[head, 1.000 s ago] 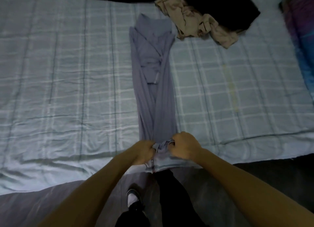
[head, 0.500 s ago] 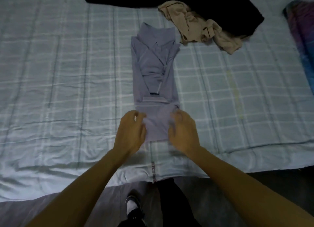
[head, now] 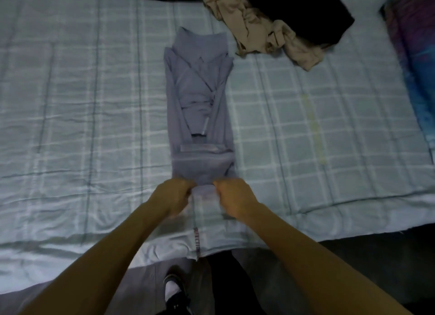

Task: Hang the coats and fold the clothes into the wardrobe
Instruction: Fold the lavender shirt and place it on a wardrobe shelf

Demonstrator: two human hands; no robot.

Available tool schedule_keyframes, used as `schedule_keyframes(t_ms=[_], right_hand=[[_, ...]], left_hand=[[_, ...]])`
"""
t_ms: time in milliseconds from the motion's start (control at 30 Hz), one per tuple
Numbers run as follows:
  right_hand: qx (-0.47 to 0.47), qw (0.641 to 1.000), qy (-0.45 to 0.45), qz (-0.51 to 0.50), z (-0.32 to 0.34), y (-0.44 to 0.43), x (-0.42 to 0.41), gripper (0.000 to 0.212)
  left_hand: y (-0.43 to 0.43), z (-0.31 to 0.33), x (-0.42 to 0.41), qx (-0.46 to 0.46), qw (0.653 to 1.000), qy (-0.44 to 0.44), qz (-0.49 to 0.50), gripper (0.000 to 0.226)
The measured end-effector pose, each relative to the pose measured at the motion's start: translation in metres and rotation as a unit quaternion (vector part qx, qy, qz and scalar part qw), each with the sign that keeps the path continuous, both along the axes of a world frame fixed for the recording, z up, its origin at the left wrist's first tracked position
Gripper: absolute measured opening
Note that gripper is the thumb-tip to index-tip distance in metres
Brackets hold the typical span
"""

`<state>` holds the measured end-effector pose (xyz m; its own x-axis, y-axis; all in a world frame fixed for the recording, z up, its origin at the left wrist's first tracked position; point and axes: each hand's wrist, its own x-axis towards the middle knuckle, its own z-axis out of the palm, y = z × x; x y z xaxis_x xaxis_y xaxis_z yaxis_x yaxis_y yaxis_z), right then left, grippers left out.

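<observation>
Gripping the near edge of a folded shirt (head: 200,98), the left hand (head: 173,198) and right hand (head: 235,197) sit close together, knuckles up and fingers curled onto the cloth, though blur hides the exact pinch. Half a second ago both hands lay flatter, spread over the turned-up hem; now they are drawn back toward the person and bunched at the fold. A second ago the shirt stretched full length to the mattress edge; its lower part is now doubled over, the hem band across the middle. The shirt lies lengthwise at the centre of the checked bed (head: 82,102), collar away from the person. A tan garment (head: 256,29) lies crumpled just beyond the collar, touching a black garment (head: 306,8); neither has moved.
</observation>
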<state>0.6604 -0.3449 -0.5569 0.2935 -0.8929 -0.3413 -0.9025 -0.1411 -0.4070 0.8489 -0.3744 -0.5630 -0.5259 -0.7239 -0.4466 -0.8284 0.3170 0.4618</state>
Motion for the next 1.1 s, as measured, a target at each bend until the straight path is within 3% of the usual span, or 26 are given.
schedule_keyframes(t_ms=[100, 200, 267, 300, 367, 433, 500, 567, 667, 767, 833, 1000, 1100], right_hand=[[0.238, 0.963, 0.065, 0.109, 0.037, -0.003, -0.001, 0.027], [0.31, 0.943, 0.055, 0.112, 0.068, -0.006, -0.004, 0.023], [0.207, 0.978, 0.036, 0.006, 0.08, -0.007, -0.007, 0.021], [0.08, 0.995, 0.023, -0.061, 0.082, -0.01, -0.009, 0.02], [-0.187, 0.97, -0.026, -0.155, 0.081, -0.017, -0.008, 0.011], [-0.321, 0.925, -0.058, -0.193, 0.078, -0.024, -0.003, 0.024], [-0.332, 0.92, -0.087, -0.19, 0.067, -0.03, 0.002, 0.036], [-0.295, 0.942, -0.063, -0.146, 0.044, -0.03, 0.004, 0.04], [-0.182, 0.982, 0.0, -0.051, 0.004, -0.024, 0.003, 0.055], [-0.066, 0.996, 0.052, 0.014, -0.027, -0.021, 0.002, 0.072], [-0.082, 0.994, 0.072, 0.01, -0.041, -0.022, 0.002, 0.071], [-0.21, 0.976, 0.009, -0.048, -0.051, -0.034, 0.008, 0.035], [-0.218, 0.974, -0.014, -0.066, -0.045, -0.033, 0.008, 0.036]], left_hand=[[0.0, 0.033, -0.007, 0.163, 0.979, -0.085, -0.092, 0.015], [-0.004, 0.067, -0.011, 0.243, 0.96, -0.084, -0.109, 0.019], [-0.014, 0.081, -0.009, 0.163, 0.984, -0.045, -0.055, 0.017], [-0.019, 0.085, -0.009, 0.059, 0.998, 0.005, -0.002, 0.02], [-0.028, 0.087, -0.009, -0.193, 0.969, 0.114, 0.101, 0.034], [-0.032, 0.086, -0.012, -0.321, 0.922, 0.154, 0.15, 0.039], [-0.031, 0.075, -0.013, -0.332, 0.921, 0.153, 0.131, 0.043], [-0.025, 0.048, -0.009, -0.323, 0.934, 0.126, 0.08, 0.044], [-0.011, 0.005, 0.001, -0.246, 0.967, 0.05, 0.034, 0.051], [-0.006, -0.027, 0.002, -0.226, 0.974, -0.028, 0.002, 0.063], [-0.01, -0.042, 0.001, -0.238, 0.971, -0.026, -0.003, 0.057], [-0.028, -0.053, -0.007, -0.238, 0.968, 0.071, 0.023, 0.047], [-0.029, -0.04, -0.005, -0.178, 0.978, 0.1, 0.031, 0.043]])
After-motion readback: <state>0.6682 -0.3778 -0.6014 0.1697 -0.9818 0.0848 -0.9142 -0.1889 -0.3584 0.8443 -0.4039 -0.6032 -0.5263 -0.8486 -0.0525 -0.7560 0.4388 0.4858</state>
